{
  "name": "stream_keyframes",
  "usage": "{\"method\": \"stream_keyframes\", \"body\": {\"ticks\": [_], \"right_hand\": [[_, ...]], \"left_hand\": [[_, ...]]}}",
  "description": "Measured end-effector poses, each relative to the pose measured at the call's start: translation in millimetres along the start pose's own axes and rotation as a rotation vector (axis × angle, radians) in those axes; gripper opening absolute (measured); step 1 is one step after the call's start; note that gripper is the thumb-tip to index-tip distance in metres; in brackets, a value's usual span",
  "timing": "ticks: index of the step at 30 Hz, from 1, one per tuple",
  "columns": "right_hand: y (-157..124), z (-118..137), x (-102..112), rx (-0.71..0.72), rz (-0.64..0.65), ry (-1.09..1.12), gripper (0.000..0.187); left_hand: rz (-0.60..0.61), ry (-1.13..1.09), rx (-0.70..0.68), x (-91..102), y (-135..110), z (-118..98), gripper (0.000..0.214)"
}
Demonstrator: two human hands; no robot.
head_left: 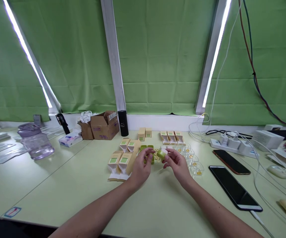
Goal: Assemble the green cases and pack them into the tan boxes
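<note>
My right hand (pixel 177 162) pinches a small green-and-white block-shaped piece (pixel 162 153) above the table. Close to its left, my left hand (pixel 143 165) has its thumb and fingers drawn together; what they hold, if anything, is too small to make out. Behind and under my left hand are several green pieces (pixel 146 146), partly hidden. Small opened cardboard boxes (pixel 124 160) with green square labels lie to the left of my left hand. Beyond my right hand, clear plastic cups or covers (pixel 195 165) with yellow centres are set out in a group.
Small cardboard boxes (pixel 141 134) and open ones (pixel 172 137) stand farther back. A brown carton (pixel 105 125), black cylinder (pixel 123 123) and purple water jug (pixel 35 141) are at the left. Two phones (pixel 234 188), a power strip (pixel 232 145) and cables lie at the right.
</note>
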State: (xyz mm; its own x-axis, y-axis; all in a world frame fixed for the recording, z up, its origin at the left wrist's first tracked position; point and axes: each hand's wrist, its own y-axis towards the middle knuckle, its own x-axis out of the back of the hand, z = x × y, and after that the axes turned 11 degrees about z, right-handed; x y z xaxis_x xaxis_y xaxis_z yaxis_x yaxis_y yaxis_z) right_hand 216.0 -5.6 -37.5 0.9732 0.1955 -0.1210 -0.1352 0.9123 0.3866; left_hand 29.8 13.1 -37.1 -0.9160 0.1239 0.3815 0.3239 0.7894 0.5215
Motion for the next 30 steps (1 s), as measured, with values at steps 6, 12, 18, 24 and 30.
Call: {"method": "stream_keyframes", "body": {"ticks": [6,12,18,24,30], "right_hand": [[2,7,-2,-0.158,-0.006,0.203,0.058],[1,5,-3,-0.216,0.015,0.274,0.058],[-1,4,-1,-0.246,0.049,0.284,0.056],[-2,4,0,-0.286,0.021,0.242,0.062],[-1,5,2,-0.244,0.058,0.154,0.061]], "left_hand": [[0.106,0.484,-0.371,5.5,-3,-4,0.048],[0.162,0.581,-0.390,2.0,-6,-7,0.061],[0.173,0.555,-0.400,2.4,-4,-2,0.065],[0.146,0.438,-0.304,2.7,-3,-1,0.059],[0.070,0.015,0.085,-2.3,4,-4,0.042]]}}
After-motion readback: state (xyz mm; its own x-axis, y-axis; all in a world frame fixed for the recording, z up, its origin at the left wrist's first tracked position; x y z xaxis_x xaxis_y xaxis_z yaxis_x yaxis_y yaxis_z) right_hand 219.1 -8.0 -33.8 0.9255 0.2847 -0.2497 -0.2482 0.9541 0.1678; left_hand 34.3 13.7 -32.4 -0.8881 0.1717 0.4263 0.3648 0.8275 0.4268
